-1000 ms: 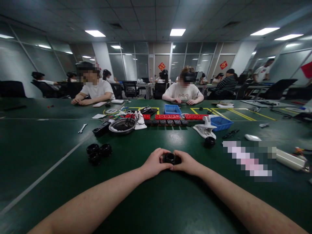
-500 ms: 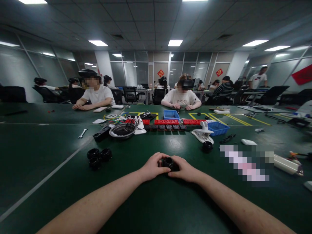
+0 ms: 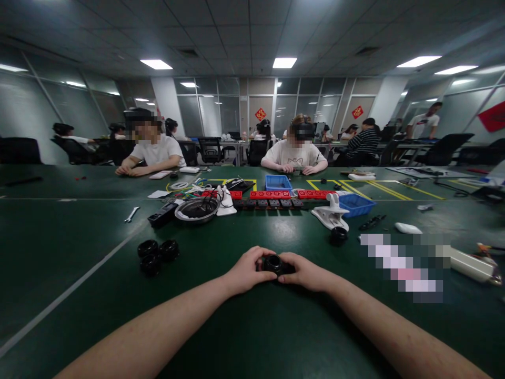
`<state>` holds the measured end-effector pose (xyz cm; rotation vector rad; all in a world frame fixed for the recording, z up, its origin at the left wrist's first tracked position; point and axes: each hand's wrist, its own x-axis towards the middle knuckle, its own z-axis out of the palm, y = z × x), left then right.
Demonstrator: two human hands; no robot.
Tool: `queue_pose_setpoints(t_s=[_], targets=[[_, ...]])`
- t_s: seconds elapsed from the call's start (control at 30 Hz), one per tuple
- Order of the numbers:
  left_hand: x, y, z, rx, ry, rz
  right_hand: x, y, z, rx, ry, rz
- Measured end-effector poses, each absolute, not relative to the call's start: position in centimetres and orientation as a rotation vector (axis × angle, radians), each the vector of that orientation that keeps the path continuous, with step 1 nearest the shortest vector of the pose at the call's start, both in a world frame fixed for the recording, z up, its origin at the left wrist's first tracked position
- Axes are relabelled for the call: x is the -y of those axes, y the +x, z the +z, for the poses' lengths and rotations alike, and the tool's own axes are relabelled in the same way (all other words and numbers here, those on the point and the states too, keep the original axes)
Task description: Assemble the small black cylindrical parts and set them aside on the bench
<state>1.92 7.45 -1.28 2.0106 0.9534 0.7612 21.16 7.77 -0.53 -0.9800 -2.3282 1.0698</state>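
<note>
A black round part with a hollow centre (image 3: pixel 273 262) is held low over the green table, directly in front of me, its opening facing up. My left hand (image 3: pixel 251 270) is closed around its left side, thumb across the front and fingers behind. From the right, my right hand (image 3: pixel 303 271) curls against the same part, thumb in front; its fingertips are partly hidden. Three similar black round parts (image 3: pixel 150 265) sit in a cluster to the left. Another black round part (image 3: pixel 338 236) lies to the right, by a white clip-shaped stand (image 3: pixel 331 213).
Across the green table (image 3: pixel 221 331) run red strips (image 3: pixel 269 195) and a row of black blocks (image 3: pixel 273 204). Around them are a metal bowl (image 3: pixel 197 218), a white stand (image 3: pixel 226 202), blue trays (image 3: pixel 357 205) and a wrench (image 3: pixel 132 214). Two people (image 3: pixel 158 152) sit opposite.
My right hand has shifted slightly right along the black round part, opening a small gap between the thumbs. The left hand keeps its hold. The view has tilted slightly.
</note>
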Motion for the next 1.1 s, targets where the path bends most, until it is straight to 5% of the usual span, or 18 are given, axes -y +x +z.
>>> queue_pose_setpoints(t_s=[0.27,0.6,0.9,1.1], targets=[[-7.0,2.5,-1.2,-1.042,2.007,0.793,-7.9,21.0,-0.8,2.281,-1.077,1.078],[-6.2,3.5,-2.0,-1.299,1.959,0.993,-6.0,18.3,-1.7,2.236,-1.616,0.209],[-7.5,1.8,-0.9,-0.910,2.031,0.716,-7.7,21.1,-0.4,2.343,-1.007,1.061],[-7.6,1.7,-0.9,-0.873,2.027,0.716,-7.9,21.3,-0.2,2.333,-0.978,1.151]])
